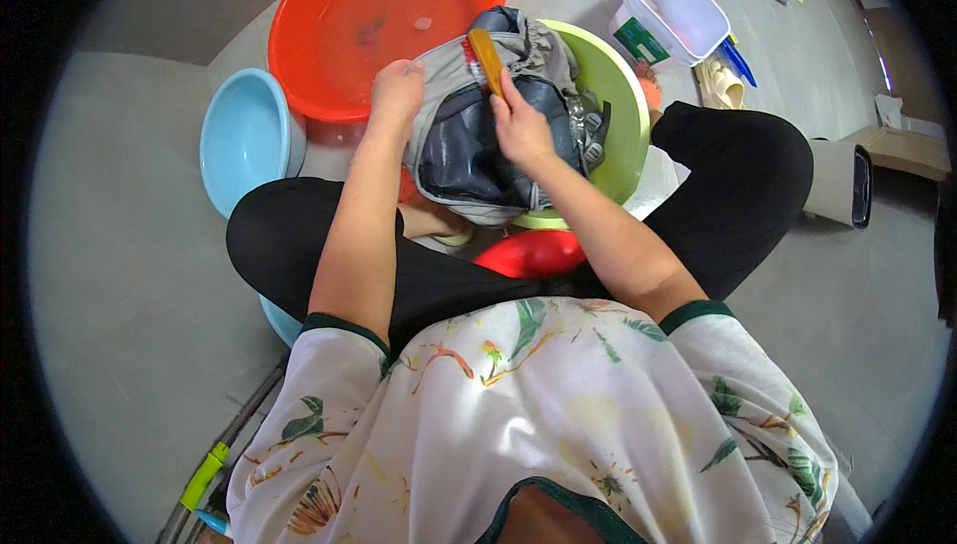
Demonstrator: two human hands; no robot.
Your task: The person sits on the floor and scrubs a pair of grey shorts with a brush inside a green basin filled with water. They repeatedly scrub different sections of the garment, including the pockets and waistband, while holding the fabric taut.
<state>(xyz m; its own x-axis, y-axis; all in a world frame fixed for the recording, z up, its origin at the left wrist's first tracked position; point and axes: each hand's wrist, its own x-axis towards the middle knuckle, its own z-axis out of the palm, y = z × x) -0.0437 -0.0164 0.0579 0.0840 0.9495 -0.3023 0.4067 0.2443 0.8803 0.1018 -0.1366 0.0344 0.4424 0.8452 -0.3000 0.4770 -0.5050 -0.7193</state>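
A wet grey and dark blue backpack (467, 147) lies partly over the rim of a lime-green basin (624, 95), its straps and buckles hanging on the inner right side. My left hand (398, 91) grips the backpack's light grey edge at the upper left. My right hand (523, 121) holds a scrub brush (487, 58) by its yellow-brown handle; the red and white bristles rest against the grey fabric near the top of the bag. Part of the bag's underside is hidden in the basin.
A large red basin (389, 20) with water stands ahead, two light-blue basins (243, 133) at the left. Something red (532, 254) lies between my legs. A white bucket (680, 17), sandals (719, 85), a bin (837, 181) and poles (239, 424) are around.
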